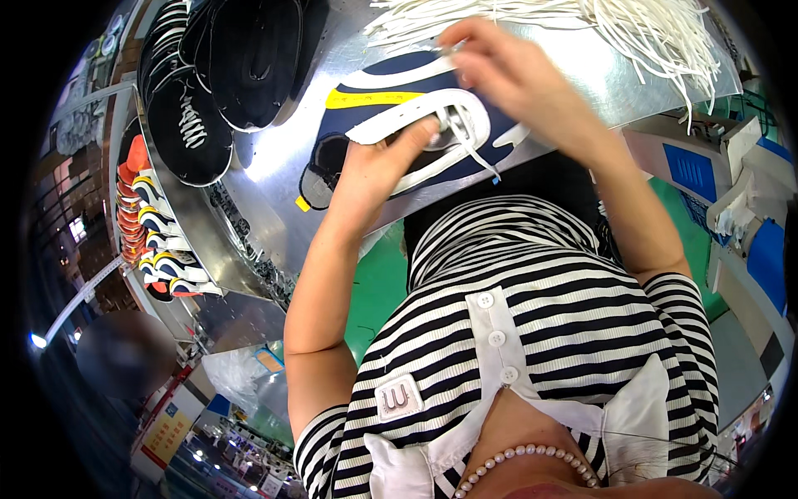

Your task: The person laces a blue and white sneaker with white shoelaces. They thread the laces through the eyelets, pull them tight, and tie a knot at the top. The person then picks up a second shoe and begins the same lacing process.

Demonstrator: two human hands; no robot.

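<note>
A navy shoe (391,66) with white trim and a yellow side stripe lies tilted on the metal table, its toe to the right. My left hand (370,179) is closed around it at the opening, with the thumb pressed on the tongue and the other fingers hidden by the shoe. A white shoelace (472,151) runs through the front eyelets, and its blue-tipped end hangs over the near side. Above the shoe's far side, my right hand (503,75) is slightly blurred, its fingers drawn together; what they pinch, if anything, is too small to make out.
Loose white laces (573,21) lie piled along the table's far edge. Black shoes (187,129) stand at the left of the metal table (270,195). Several navy, white and orange shoes (162,241) fill a rack beyond its left edge. Grey and blue bins (690,170) stand at the right.
</note>
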